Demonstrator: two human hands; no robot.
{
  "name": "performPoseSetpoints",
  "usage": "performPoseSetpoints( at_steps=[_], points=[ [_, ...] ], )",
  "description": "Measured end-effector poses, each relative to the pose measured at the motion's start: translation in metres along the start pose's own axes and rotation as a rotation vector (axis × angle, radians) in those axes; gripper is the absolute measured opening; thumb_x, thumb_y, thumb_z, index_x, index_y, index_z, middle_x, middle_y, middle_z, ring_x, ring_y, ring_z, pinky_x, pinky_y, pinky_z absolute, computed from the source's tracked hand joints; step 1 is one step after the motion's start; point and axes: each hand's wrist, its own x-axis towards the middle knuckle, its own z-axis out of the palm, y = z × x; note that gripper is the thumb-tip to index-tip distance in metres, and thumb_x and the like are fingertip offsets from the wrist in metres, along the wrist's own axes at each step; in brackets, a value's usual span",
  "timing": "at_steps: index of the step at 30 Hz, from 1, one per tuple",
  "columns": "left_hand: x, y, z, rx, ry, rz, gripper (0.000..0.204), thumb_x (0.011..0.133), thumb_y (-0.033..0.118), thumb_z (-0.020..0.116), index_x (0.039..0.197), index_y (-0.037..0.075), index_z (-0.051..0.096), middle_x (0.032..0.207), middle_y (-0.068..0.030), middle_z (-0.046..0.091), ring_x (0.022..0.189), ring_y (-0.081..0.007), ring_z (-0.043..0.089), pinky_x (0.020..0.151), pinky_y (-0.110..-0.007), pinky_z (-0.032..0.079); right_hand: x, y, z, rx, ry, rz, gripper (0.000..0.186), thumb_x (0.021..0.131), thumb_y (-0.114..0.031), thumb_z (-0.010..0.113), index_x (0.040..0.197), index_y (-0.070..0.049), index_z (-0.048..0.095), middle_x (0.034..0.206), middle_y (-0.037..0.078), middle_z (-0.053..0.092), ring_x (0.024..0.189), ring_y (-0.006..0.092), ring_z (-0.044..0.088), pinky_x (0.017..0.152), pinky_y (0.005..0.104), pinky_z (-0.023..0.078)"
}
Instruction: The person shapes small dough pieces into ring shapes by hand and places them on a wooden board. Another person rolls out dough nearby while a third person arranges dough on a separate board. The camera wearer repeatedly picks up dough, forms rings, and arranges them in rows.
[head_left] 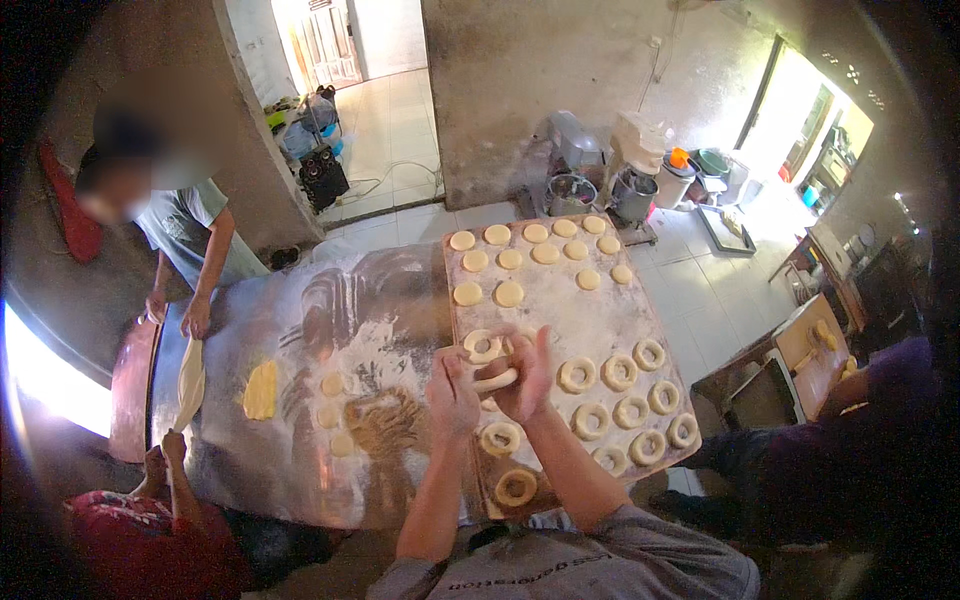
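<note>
One dough ring (495,381), I see, pinched between left hand (454,394) and right hand (524,384); below, board (570,318) with further rings (607,378), discs (509,294).

Bench (290,285): metal-looking top, glossy, streaky reflections. White powder (375,343) toward bench's right edge: matt, loose. Tray (560,310) along that edge: matt, powder-dusted, base material unclear. Dough discs (509,293) by tray's far edge: smooth, soft matt. Dough rings (607,372) toward tray's near right corner: smooth, matt, rounded. Stretched dough (190,385) by bench's left edge: smooth, pliable-looking. Yellow slab (261,390) inward of it: matt, slightly uneven. Grey shirt (640,555) at tray's near edge: matt cloth. Floor (690,290) beyond: smooth, shiny tile. Wall (530,70): rough, matt, plaster-like.
</note>
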Motion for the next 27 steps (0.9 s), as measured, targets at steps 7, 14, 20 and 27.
performPoseSetpoints(
  at_steps=[7,14,20,27],
  points=[
    [0.003,0.024,0.085,0.257,-0.218,0.056,0.041,0.104,0.032,0.029,0.108,0.003,0.058,0.097,-0.0224,0.064,0.094,-0.0432,0.060,0.081,-0.046,0.047,0.004,-0.090,-0.059,-0.621,0.088,0.132,0.048,0.100,-0.040,0.031,0.143,-0.018,0.030,0.075,0.007,0.057,0.066,0.0160,0.060,0.054,0.0279,0.049],
    [0.000,0.025,0.143,0.266,-0.344,-0.020,0.041,0.103,0.038,0.030,0.118,0.007,0.050,0.101,-0.0267,0.063,0.099,-0.0478,0.058,0.083,-0.050,0.046,-0.004,-0.130,-0.098,-0.559,-0.133,-0.099,0.060,0.098,-0.057,0.034,0.140,-0.015,0.038,0.094,0.013,0.061,0.073,0.0211,0.060,0.064,0.0357,0.049],
    [0.030,0.025,0.179,0.434,-0.449,-0.133,0.054,0.101,0.048,0.026,0.135,0.008,0.039,0.119,-0.0328,0.055,0.112,-0.0490,0.052,0.092,-0.052,0.042,0.046,-0.154,-0.131,-1.127,0.297,0.122,0.072,0.095,-0.061,0.036,0.144,-0.007,0.032,0.116,0.020,0.058,0.112,0.0329,0.056,0.099,0.0427,0.040],
    [0.068,-0.001,0.192,1.079,-0.527,-0.158,0.067,0.096,0.053,0.033,0.149,0.013,0.026,0.146,-0.0281,0.032,0.136,-0.0414,0.032,0.111,-0.055,0.024,0.057,-0.175,-0.150,-1.779,0.371,0.323,0.100,0.082,-0.061,0.057,0.149,-0.003,0.012,0.135,0.033,0.045,0.128,0.0427,0.044,0.109,0.0469,0.031]
  ],
)
